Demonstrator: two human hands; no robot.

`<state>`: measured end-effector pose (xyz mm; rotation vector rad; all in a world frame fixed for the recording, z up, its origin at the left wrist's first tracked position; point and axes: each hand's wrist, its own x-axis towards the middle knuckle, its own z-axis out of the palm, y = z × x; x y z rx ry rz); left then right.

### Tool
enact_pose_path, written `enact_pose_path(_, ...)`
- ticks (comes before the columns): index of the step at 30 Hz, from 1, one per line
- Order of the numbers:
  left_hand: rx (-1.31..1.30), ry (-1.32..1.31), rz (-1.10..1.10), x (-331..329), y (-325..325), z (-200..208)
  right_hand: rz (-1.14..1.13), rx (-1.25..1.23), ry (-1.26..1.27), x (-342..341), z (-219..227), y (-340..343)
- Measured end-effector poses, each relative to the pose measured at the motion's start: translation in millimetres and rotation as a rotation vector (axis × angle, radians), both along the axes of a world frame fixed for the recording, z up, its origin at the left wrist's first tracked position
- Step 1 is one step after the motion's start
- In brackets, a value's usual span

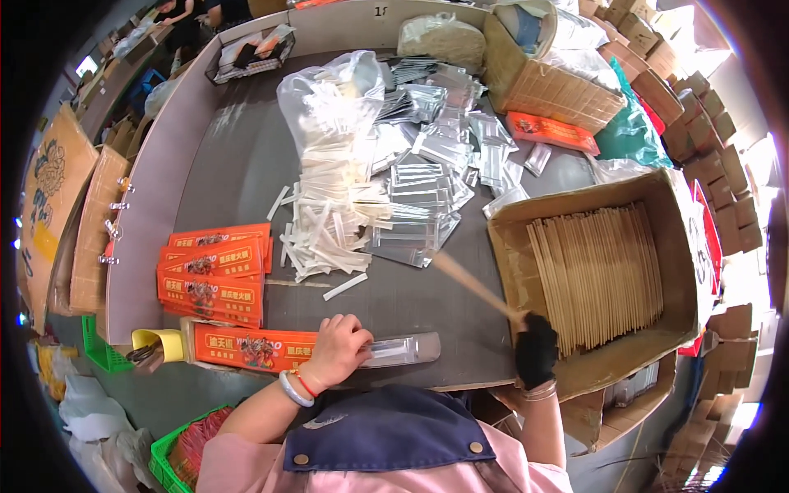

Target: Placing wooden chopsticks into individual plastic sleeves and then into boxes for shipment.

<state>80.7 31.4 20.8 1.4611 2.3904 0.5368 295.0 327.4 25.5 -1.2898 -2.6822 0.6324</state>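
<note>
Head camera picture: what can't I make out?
In the head view:
Right end of the red packet: hidden under the left hand.
Wooden stick in the right hand: motion blur leaves one or a pair unclear.
Lower carton: contents mostly hidden by the upper carton.
People at the top: cut off by the edge.

Left of the brown cardboard box (519,238) of tan sticks (596,275), the tabletop (222,172) is dark grey under white strips (325,226) and clear, silvery-glinting sleeves (419,193), and farther from the box orange-red packets (212,287) carry pale lettering around a dark motif. Just beside the box, the right hand (536,352) wears black and holds a blurred tan stick (472,283); well left of it, the left hand (339,349) has a red cord (306,384) and a pale grey bangle (296,389) at the wrist.
</note>
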Motion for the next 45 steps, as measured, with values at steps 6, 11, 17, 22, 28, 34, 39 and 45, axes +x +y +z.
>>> enact_pose_path(6,0.136,-0.009,0.219,0,-39,16,0.615,-0.150,-0.073,-19,4,-33)
enact_pose_path(11,0.092,-0.005,0.108,14,-31,9,0.798,-0.145,-0.026,-61,-31,-77)
enact_pose_path(17,0.072,0.004,0.121,9,-25,2,0.463,-0.216,0.378,-50,-63,-62)
enact_pose_path(22,0.080,0.000,0.085,7,-12,-3,0.519,-0.718,0.454,-94,-38,-147)
enact_pose_path(28,-0.208,0.142,-0.256,-6,0,20,0.922,0.086,0.212,-96,-12,-106)
enact_pose_path(34,0.127,0.406,0.066,-107,-56,49,0.635,0.069,0.144,-81,18,-71)
enact_pose_path(39,0.012,0.060,0.488,-6,-53,-3,0.701,0.066,0.060,-78,23,-83)
enact_pose_path(45,0.081,-0.052,0.563,8,-58,-31,0.788,0.069,-0.015,-74,27,-87)
